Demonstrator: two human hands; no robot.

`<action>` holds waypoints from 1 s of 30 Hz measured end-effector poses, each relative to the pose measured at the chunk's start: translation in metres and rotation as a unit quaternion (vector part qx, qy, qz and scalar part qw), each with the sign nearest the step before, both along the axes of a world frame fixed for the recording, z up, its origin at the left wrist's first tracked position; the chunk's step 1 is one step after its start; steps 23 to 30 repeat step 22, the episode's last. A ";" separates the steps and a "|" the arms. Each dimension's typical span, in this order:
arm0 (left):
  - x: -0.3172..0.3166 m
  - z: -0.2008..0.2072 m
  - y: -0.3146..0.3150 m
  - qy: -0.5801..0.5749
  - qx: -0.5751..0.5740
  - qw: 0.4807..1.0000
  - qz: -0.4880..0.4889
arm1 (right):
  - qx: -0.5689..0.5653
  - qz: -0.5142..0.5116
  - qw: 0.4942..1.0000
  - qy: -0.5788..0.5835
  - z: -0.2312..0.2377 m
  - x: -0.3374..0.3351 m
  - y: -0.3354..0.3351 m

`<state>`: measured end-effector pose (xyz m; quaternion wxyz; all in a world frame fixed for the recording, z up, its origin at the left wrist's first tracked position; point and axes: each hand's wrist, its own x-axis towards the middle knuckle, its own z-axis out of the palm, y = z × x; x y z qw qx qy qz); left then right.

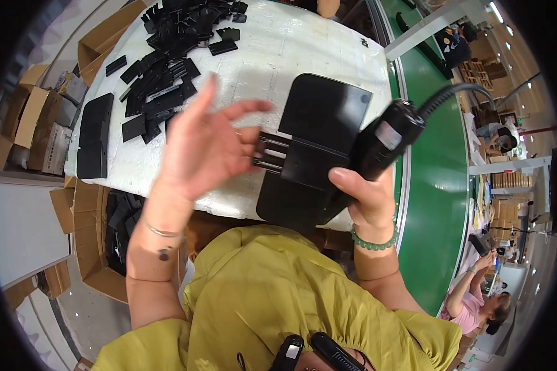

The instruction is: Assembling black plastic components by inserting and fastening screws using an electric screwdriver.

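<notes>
Left hand: the left hand [198, 148] sits mid-frame, fingers spread wide, fingertips touching the ribbed end of the black panel [319, 148], not gripping it.

Right hand: the right hand [365, 198] is wrapped around one black power tool [384, 142], thumb pressed on the panel's lower part; its cord [458, 89] curls off to the upper right.

Panel: centre of frame, over the white table [278, 55].

Label: one small pale rectangular sticker on the tool's body.

Loose parts: a heap of small black parts [167, 68] at upper left, too jumbled to count.

Boxes: brown cardboard boxes [34, 117] along the left edge, plus one open box [99, 247] at lower left holding black parts.

Belt: one green conveyor belt [436, 179] down the right side.
</notes>
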<state>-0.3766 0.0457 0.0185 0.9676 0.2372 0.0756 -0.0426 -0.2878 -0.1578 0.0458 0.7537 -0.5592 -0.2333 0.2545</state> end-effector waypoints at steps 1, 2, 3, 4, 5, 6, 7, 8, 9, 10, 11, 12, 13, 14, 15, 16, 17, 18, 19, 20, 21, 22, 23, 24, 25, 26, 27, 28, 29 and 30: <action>-0.006 0.001 0.008 -0.015 0.060 0.998 -0.003 | -0.054 0.011 0.998 -0.032 -0.004 0.007 -0.007; -0.008 -0.001 0.012 -0.020 0.081 0.996 -0.002 | -0.054 0.011 0.998 -0.029 -0.007 0.006 -0.011; -0.014 0.002 0.012 -0.021 0.082 0.996 -0.008 | -0.053 0.001 0.998 -0.047 -0.005 0.003 -0.014; -0.023 0.008 0.013 -0.020 0.086 0.996 -0.005 | -0.046 0.001 0.997 -0.064 -0.001 -0.003 -0.013; -0.030 0.002 0.022 -0.013 0.110 0.992 0.067 | -0.016 -0.069 0.997 -0.023 0.001 -0.011 -0.008; -0.037 -0.010 0.032 -0.006 0.134 0.981 0.140 | -0.004 -0.092 0.996 0.015 0.000 -0.010 -0.018; -0.043 -0.017 0.038 0.074 0.255 0.933 0.244 | 0.002 -0.056 0.998 0.024 0.005 -0.007 -0.024; -0.046 -0.029 0.025 0.056 0.348 0.901 0.255 | 0.001 -0.073 0.996 0.054 0.005 -0.006 -0.024; -0.051 -0.030 0.001 -0.024 0.368 0.911 0.183 | 0.022 -0.087 0.996 0.015 -0.001 -0.004 -0.021; -0.053 -0.025 -0.016 -0.077 0.333 0.937 0.078 | -0.007 -0.051 0.998 -0.027 -0.001 -0.004 -0.014; -0.054 -0.026 -0.039 -0.079 0.319 0.943 0.053 | -0.025 -0.040 0.998 -0.028 -0.007 -0.008 -0.010; -0.054 -0.029 -0.050 -0.086 0.305 0.948 0.027 | -0.043 -0.032 0.998 -0.035 -0.013 -0.010 -0.006; -0.063 -0.021 -0.042 -0.033 0.303 0.950 0.064 | -0.050 -0.003 0.999 -0.004 -0.015 -0.009 -0.006; -0.070 -0.011 -0.033 0.018 0.297 0.950 0.096 | -0.060 0.021 0.998 0.026 -0.013 -0.008 -0.005; -0.080 -0.021 -0.017 -0.004 0.308 0.928 0.210 | -0.039 0.035 0.999 0.012 -0.007 -0.008 0.002; -0.093 -0.023 0.001 0.060 0.332 0.893 0.298 | -0.033 0.019 0.999 0.000 -0.005 -0.005 0.001; -0.103 -0.010 0.023 0.091 0.377 0.852 0.350 | -0.037 -0.007 0.999 -0.007 -0.009 0.004 -0.006; -0.117 -0.021 0.049 0.149 0.424 0.773 0.447 | -0.037 -0.027 0.999 -0.012 -0.011 0.012 -0.011; -0.133 -0.026 0.074 0.196 0.490 0.702 0.479 | -0.041 -0.052 0.998 -0.010 -0.012 0.015 -0.014; -0.149 -0.038 0.096 0.265 0.553 0.617 0.493 | -0.044 -0.066 0.997 -0.014 -0.011 0.015 -0.015; -0.169 -0.051 0.118 0.254 0.477 0.698 0.469 | -0.041 -0.054 0.998 -0.007 -0.013 0.016 -0.014; -0.174 -0.051 0.130 0.267 0.413 0.767 0.412 | -0.035 -0.049 0.998 0.000 -0.018 0.020 -0.014; -0.174 -0.051 0.130 0.267 0.413 0.767 0.412 | -0.035 -0.049 0.998 0.000 -0.018 0.020 -0.014; -0.174 -0.051 0.130 0.267 0.413 0.767 0.412 | -0.035 -0.049 0.998 0.000 -0.018 0.020 -0.014; -0.174 -0.051 0.130 0.267 0.413 0.767 0.412 | -0.035 -0.049 0.998 0.000 -0.018 0.020 -0.014; -0.174 -0.051 0.130 0.267 0.413 0.767 0.412 | -0.035 -0.049 0.998 0.000 -0.018 0.020 -0.014; -0.174 -0.051 0.130 0.267 0.413 0.767 0.412 | -0.035 -0.049 0.998 0.000 -0.018 0.020 -0.014; -0.174 -0.051 0.130 0.267 0.413 0.767 0.412 | -0.035 -0.049 0.998 0.000 -0.018 0.020 -0.014; -0.174 -0.051 0.130 0.267 0.413 0.767 0.412 | -0.035 -0.049 0.998 0.000 -0.018 0.020 -0.014; -0.174 -0.051 0.130 0.267 0.413 0.767 0.412 | -0.035 -0.049 0.998 0.000 -0.018 0.020 -0.014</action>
